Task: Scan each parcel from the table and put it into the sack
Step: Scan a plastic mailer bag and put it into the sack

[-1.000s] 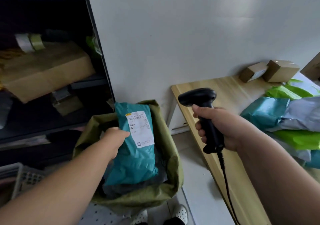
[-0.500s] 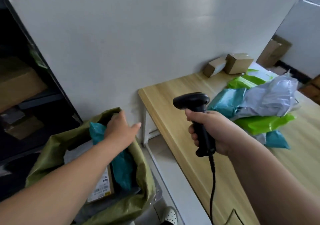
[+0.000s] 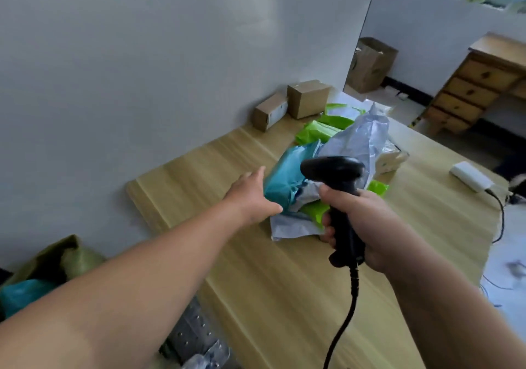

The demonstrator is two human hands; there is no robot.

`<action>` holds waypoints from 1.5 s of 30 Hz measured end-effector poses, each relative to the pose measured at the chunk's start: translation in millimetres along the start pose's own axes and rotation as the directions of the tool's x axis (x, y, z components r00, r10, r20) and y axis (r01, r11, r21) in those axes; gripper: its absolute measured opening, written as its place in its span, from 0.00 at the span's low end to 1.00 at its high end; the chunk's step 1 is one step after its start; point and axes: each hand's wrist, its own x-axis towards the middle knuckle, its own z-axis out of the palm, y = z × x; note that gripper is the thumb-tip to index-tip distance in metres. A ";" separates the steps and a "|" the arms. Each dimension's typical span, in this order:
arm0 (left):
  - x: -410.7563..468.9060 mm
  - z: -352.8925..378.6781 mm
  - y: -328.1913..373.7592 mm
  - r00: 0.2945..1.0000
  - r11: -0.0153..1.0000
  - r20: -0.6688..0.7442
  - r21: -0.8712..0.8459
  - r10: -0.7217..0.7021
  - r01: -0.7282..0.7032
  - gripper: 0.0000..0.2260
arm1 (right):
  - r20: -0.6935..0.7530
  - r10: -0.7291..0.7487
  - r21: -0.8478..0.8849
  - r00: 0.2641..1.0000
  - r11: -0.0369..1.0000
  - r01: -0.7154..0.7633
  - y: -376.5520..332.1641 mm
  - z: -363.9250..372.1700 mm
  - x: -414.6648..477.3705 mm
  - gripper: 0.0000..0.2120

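Head view, left hand (image 3: 252,198) spread beside teal parcel (image 3: 284,176), right hand (image 3: 370,222) gripping upright scanner (image 3: 333,169), nose pointing left

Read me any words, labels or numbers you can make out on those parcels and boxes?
No text can be read here.
White label on the small cardboard box: too blurred to read.
Dark print on the big box on the floor: too blurred to read.
Faint marks on the beige parcel: too small to read.
The scanner in the right hand: no marking visible.
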 end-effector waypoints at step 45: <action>-73.7 -39.0 -153.4 0.877 0.907 -0.246 -0.204 -0.413 0.369 0.49 | 0.127 0.090 0.045 0.988 0.994 -0.097 54.1 87.1 -6.4 0.14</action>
